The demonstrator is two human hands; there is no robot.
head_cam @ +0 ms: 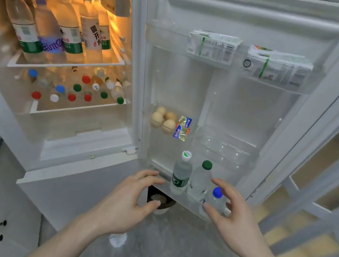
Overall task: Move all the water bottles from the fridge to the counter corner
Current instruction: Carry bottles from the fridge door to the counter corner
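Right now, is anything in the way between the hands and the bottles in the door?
Nothing visible. The left hand and right hand hover open in front of the bottom door shelf. The blue-capped bottle sits nearest the right hand, with the white-capped bottle and green-capped bottle just behind.

Both bare forearms reach forward and up from the bottom edge of the view, converging slightly. The left hand (128,202) is held palm inward with fingers spread and loosely curved, thumb apart from them, gripping nothing. The right hand (232,216) mirrors it, fingers spread and gently curved, thumb (210,210) stretched toward the left hand, also empty. The two hands stay apart, with a clear gap between them
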